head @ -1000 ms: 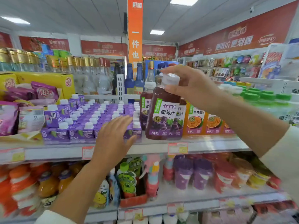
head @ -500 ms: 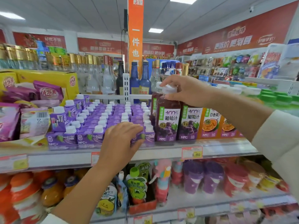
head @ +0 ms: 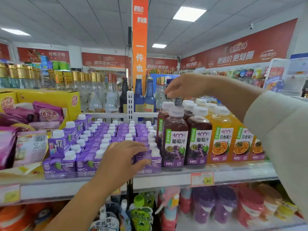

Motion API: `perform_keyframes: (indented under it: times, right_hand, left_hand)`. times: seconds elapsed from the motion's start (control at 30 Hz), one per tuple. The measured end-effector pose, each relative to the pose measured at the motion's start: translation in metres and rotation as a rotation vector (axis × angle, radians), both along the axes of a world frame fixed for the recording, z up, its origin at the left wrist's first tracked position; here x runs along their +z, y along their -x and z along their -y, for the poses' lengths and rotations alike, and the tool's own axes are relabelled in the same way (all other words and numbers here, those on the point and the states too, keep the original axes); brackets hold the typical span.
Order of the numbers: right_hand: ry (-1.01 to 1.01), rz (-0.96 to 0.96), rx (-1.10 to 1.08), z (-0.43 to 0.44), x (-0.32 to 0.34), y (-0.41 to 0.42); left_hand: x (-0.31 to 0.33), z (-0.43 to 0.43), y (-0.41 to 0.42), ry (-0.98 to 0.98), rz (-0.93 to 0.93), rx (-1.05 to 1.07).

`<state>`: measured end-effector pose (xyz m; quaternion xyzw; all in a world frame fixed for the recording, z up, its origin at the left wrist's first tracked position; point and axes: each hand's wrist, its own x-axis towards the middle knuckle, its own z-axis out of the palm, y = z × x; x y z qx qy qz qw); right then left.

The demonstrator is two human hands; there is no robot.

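A dark grape juice bottle (head: 175,137) with a white cap stands upright at the front of the store shelf (head: 233,174), beside a second one (head: 199,139). My right hand (head: 186,85) hovers above their caps, fingers loosely curled, holding nothing. My left hand (head: 123,157) rests with spread fingers on the front row of small purple juice cartons (head: 60,164), just left of the grape bottles.
Orange passion-fruit juice bottles (head: 223,139) stand right of the grape bottles. Purple snack bags (head: 48,112) and a yellow box (head: 50,97) sit at the left. Glass bottles (head: 150,99) line the back. Pouches and cups fill the lower shelf (head: 233,224).
My right hand set the grape juice bottle down at the shelf front, let go of its cap and rose above it. My left hand stayed on the purple cartons.
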<state>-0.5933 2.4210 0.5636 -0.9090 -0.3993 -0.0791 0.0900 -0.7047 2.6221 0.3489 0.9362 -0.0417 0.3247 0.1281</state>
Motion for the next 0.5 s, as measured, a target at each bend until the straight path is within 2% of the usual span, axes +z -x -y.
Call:
perform_keyframes:
  times: [0.13, 0.33, 0.4, 0.5]
  right_hand:
    - [0.109, -0.144, -0.037, -0.015, -0.004, -0.018]
    - [0.127, -0.183, -0.066, -0.034, -0.014, -0.035]
    - [0.105, -0.138, -0.057, -0.036, -0.018, -0.034]
    - [-0.030, -0.058, -0.004, -0.033, -0.020, -0.027]
  left_hand:
    - [0.007, -0.004, 0.002, 0.035, -0.027, -0.010]
    - [0.004, -0.006, 0.003, 0.051, -0.094, -0.018]
    - [0.010, -0.004, 0.007, 0.065, -0.126, -0.026]
    - [0.013, -0.004, 0.011, 0.099, -0.120, -0.019]
